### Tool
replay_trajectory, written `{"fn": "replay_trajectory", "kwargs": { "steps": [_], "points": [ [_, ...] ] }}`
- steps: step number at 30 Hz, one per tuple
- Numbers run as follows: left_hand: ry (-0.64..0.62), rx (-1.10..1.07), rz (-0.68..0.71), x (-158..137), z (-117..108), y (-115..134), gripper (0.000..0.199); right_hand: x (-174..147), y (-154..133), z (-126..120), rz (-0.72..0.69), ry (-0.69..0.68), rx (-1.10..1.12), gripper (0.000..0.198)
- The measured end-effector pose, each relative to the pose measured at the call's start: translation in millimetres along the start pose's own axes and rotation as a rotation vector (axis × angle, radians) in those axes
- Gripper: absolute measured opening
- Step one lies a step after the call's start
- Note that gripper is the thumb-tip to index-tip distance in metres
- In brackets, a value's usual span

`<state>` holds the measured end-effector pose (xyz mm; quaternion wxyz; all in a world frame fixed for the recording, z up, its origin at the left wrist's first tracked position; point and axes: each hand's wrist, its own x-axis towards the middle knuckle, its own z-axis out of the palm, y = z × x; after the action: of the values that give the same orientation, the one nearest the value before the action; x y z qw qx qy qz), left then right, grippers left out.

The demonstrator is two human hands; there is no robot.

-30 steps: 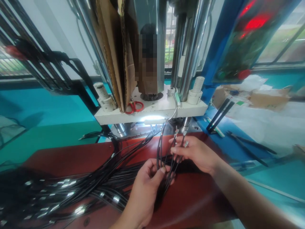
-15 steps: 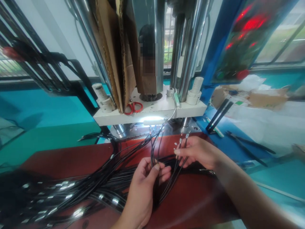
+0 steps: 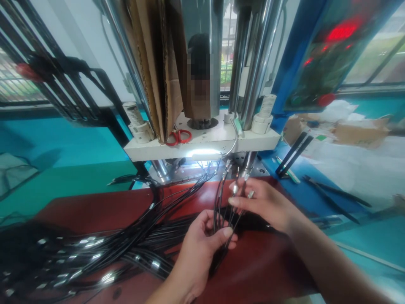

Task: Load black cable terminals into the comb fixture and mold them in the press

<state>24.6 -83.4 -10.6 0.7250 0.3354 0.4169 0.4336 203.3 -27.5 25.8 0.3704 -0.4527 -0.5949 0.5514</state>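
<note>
Several thin black cables with metal terminals at their tips rise from my left hand, whose fingers and thumb are closed round them. Just to the right, my right hand pinches some cable ends between thumb and fingers, terminals sticking out above. Behind the hands, more cables run from the big pile into the lit gap of the press. The heap of black cables spreads over the dark red table on the left. Their ends inside the press are too small to make out.
Red-handled scissors lie on the white press plate beside a piece of cardboard. Black-handled pliers rest on the blue surface at right. A control panel with red lights stands upper right, near white plastic sheeting.
My left hand has moved right with its cables, away from the lit gap and close to my right hand. The cable ends now lie nearer together.
</note>
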Motion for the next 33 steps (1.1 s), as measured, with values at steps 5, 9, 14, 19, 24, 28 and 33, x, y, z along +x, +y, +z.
{"fn": "replay_trajectory", "kwargs": {
  "steps": [5,9,14,19,24,28,33],
  "points": [
    [-0.042,-0.026,0.037,1.5,-2.1,-0.8,0.024,0.5,-2.2,-2.7,-0.068,0.135,0.171,0.022],
    [-0.052,-0.006,0.039,1.8,-2.5,-2.1,0.024,2.6,2.3,2.0,-0.141,0.349,0.21,0.023],
    [-0.036,0.0,0.049,0.8,-1.1,-1.3,0.026,-0.7,0.8,2.6,-0.056,0.182,0.156,0.019],
    [0.006,-0.034,0.063,0.2,1.6,-0.8,0.024,-2.5,-0.5,-5.9,0.006,0.012,0.079,0.029],
    [0.026,-0.069,0.089,0.4,1.8,-1.7,0.026,2.7,6.9,-4.3,0.002,0.143,0.078,0.022],
    [0.032,-0.049,0.101,1.3,-0.7,-3.4,0.024,1.1,5.4,3.3,-0.005,0.103,0.02,0.02],
    [0.029,-0.036,0.095,0.7,-0.2,-2.1,0.024,-4.8,0.3,10.3,0.111,-0.416,0.252,0.02]
  ]
}}
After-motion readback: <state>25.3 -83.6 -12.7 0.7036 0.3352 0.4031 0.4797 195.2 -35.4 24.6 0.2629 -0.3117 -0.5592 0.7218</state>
